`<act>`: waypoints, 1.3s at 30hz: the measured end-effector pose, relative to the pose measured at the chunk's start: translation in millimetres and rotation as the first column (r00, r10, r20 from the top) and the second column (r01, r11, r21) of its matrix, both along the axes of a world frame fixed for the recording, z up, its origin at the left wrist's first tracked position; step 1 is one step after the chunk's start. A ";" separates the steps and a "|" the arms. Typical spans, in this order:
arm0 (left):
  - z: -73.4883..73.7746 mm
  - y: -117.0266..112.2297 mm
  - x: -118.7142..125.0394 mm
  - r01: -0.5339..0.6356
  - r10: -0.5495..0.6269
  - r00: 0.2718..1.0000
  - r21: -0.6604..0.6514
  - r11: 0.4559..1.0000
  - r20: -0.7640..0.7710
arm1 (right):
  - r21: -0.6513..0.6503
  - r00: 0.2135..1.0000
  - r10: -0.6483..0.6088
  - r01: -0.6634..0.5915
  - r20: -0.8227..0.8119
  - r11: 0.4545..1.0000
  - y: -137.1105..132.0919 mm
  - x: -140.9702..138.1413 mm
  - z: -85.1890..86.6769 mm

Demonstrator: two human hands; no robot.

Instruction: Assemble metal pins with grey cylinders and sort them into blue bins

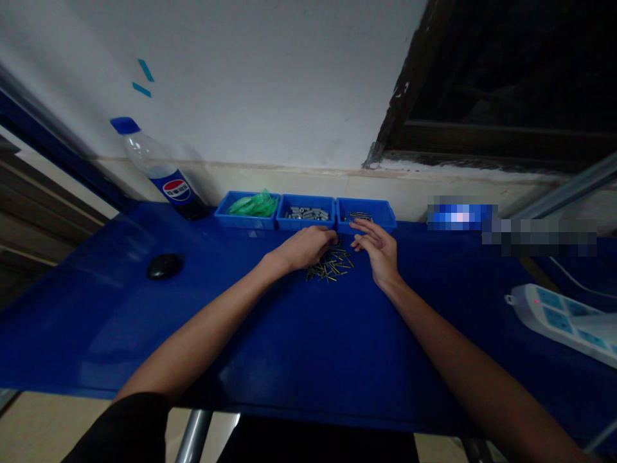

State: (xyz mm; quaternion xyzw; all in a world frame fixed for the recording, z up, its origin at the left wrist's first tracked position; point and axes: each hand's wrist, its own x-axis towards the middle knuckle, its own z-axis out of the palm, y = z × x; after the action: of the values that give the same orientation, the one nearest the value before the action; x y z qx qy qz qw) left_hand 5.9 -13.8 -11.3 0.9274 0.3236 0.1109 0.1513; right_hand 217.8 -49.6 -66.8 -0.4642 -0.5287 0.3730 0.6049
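Observation:
A loose pile of thin, brassy screw-like pieces [331,269] lies on the blue table. Over its left side is my left hand [311,247], with fingers curled downward; whatever they may pinch is hidden. To the right of the pile, my right hand [379,249] is raised with its fingers apart and nothing visible in them. Its fingertips overlap the front of the right blue bin [389,217], which contains similar thin pieces [360,216]. The middle blue bin [304,224] has short silver metal cylinders [308,213] in it. Crumpled green plastic [255,204] fills the left blue bin [245,223].
A cola bottle [176,188] leans in view at the back left, with a black computer mouse [164,266] in front of it. On the right lies a white power strip [563,321] with a red light. Behind the bins rises a white wall [270,83].

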 end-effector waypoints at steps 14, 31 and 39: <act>11.4 -1.5 1.7 -0.025 0.012 0.926 0.028 0.999 0.378 | -0.022 0.995 0.098 -0.097 0.029 0.995 -2.7 -3.7 3.1; 0.0 9.9 -9.1 -0.031 0.032 0.999 -0.011 0.999 0.043 | -0.045 0.997 0.076 -0.078 -0.028 0.996 -4.3 -3.4 6.5; -9.2 15.1 -16.1 -0.050 0.050 0.999 0.037 0.998 -0.018 | 0.001 0.993 0.050 -0.050 -0.103 0.999 -1.9 1.0 3.6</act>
State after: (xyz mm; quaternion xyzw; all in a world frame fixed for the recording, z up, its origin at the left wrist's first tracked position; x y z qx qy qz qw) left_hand -10.2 1.3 -20.6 0.9227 0.3461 0.1116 0.1284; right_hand 218.8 -51.6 -63.2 -0.4315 -0.5080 0.4118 0.6214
